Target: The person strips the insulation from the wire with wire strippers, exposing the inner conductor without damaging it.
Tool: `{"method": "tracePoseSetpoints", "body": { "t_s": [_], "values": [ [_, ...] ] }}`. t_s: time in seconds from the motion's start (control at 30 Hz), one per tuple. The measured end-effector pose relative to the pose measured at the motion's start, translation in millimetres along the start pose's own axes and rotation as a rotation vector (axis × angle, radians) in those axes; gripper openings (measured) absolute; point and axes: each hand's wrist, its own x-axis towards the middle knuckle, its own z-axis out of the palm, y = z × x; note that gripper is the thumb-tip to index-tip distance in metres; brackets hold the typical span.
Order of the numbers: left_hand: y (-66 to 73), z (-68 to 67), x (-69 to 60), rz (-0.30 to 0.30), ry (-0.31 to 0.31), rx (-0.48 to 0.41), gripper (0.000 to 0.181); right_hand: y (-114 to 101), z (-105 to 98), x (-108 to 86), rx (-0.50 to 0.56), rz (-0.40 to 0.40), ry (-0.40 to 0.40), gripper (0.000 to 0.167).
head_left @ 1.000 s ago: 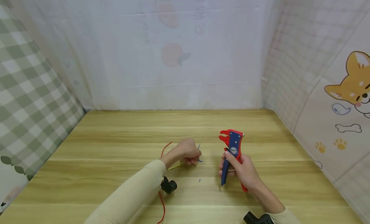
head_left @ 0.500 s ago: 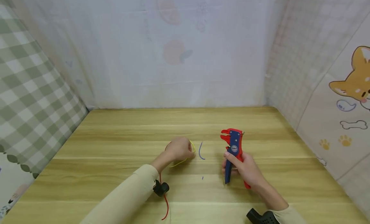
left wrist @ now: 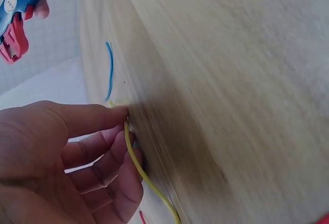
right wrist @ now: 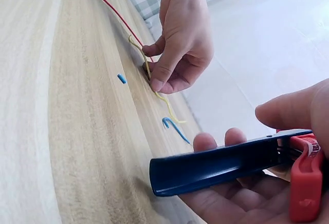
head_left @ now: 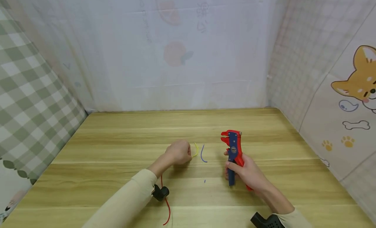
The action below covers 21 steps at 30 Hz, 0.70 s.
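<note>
My left hand (head_left: 178, 152) pinches a yellow wire (left wrist: 149, 183) between thumb and fingertips, close to the tabletop. One end of that wire shows past the fingers in the head view. Just right of it lies a curved blue wire (head_left: 201, 153), apart from the hand. My right hand (head_left: 248, 172) grips a wire stripper (head_left: 233, 149) with a blue body and red jaws, held above the table with its head pointing away. In the right wrist view, its blue handle (right wrist: 216, 170) crosses the fingers. A red wire (head_left: 168, 208) passes beneath the left wrist, partly hidden.
A tiny blue offcut (head_left: 204, 181) lies on the wooden table (head_left: 117, 133) between the hands. White sheeting (head_left: 117, 58) stands behind the table. A green checked cloth (head_left: 32, 84) borders the left, and a panel with a cartoon dog (head_left: 359, 79) the right.
The left hand has shifted left, off the blue wire, which now lies uncovered. It now pinches the yellow wire. The right hand keeps hold of the wire stripper, with slight tilting.
</note>
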Motion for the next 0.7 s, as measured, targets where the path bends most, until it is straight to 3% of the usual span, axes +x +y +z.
{"method": "tracePoseSetpoints", "body": {
  "t_s": [0.1,0.27,0.33,0.43,0.53,0.7],
  "values": [
    [-9.1,8.8,6.0,0.047,0.022,0.013,0.032,1.5,-0.4,0.5,-0.007,-0.007,-0.006,0.049],
    [-9.5,-2.0,-1.2,0.094,0.061,-0.056,0.026,3.5,-0.6,0.3,0.017,-0.018,-0.007,0.047],
    [4.5,-22.6,-15.6,0.099,0.092,-0.146,0.018,3.0,-0.3,-0.4,0.032,-0.023,0.002,0.045],
    [10.6,-38.6,-28.7,0.173,0.205,-0.294,0.007,1.6,-0.3,-1.4,0.048,-0.044,0.009,0.043],
    [12.5,-47.5,-40.7,0.225,0.274,-0.448,0.012,0.2,-0.8,-3.1,0.042,-0.095,-0.021,0.041],
    [8.9,-45.4,-54.8,0.242,0.233,-0.664,0.015,2.3,0.1,-6.2,0.065,-0.18,-0.112,0.024]
  ]
}}
